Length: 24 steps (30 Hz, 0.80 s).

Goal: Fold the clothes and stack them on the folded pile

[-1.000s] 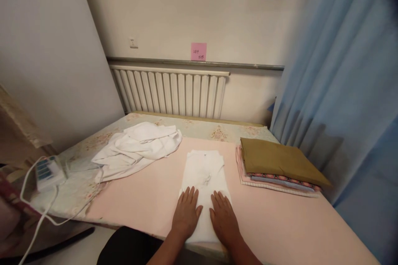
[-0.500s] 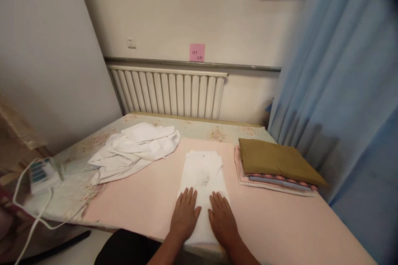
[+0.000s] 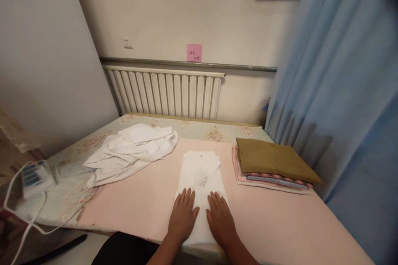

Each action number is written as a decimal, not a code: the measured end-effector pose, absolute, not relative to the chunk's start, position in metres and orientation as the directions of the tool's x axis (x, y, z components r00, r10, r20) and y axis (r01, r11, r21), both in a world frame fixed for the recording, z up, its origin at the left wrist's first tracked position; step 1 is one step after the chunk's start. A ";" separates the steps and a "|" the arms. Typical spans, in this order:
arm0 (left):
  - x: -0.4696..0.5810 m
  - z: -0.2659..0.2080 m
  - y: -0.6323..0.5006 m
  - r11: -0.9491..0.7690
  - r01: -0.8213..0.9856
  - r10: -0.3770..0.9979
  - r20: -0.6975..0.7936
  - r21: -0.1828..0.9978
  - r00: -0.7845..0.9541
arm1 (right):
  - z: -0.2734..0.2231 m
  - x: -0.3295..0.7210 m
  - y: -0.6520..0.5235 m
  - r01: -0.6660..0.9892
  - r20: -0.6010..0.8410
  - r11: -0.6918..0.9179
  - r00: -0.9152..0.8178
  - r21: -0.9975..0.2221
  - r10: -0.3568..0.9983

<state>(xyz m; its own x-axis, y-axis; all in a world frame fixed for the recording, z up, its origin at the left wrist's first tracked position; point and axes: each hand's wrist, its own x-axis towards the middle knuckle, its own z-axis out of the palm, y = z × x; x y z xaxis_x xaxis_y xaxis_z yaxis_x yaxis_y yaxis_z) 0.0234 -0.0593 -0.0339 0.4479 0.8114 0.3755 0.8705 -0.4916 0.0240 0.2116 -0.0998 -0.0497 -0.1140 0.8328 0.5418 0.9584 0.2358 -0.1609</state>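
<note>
A white garment (image 3: pixel 201 174), folded into a long narrow strip with a small printed patch on it, lies flat on the pink cloth (image 3: pixel 137 203) in front of me. My left hand (image 3: pixel 183 212) rests palm down on its left side, fingers stretched out. On the right side my right hand (image 3: pixel 220 214) lies flat the same way. White fabric shows between the two thumbs. Neither hand grasps anything. What the palms cover is hidden.
Crumpled white cloth (image 3: pixel 133 149) lies to the left. At the right is a stack of folded fabrics with an olive one (image 3: pixel 273 157) on top. A power strip (image 3: pixel 39 178) with white cables is at the far left. A blue curtain (image 3: pixel 304 91) hangs at the right.
The whole view has shifted slightly. Both hands stay flat on the white garment, with no clear movement against it.
</note>
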 end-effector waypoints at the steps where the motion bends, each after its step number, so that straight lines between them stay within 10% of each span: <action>1: 0.023 -0.034 -0.059 -0.492 0.870 0.811 0.378 0.028 0.446 | -0.049 0.212 -0.100 0.959 0.539 0.235 -0.115 -0.160 0.834; 24: 0.024 -0.032 -0.061 -0.495 0.867 0.815 0.375 0.056 0.441 | -0.044 0.212 -0.102 0.958 0.520 0.235 -0.119 -0.163 0.846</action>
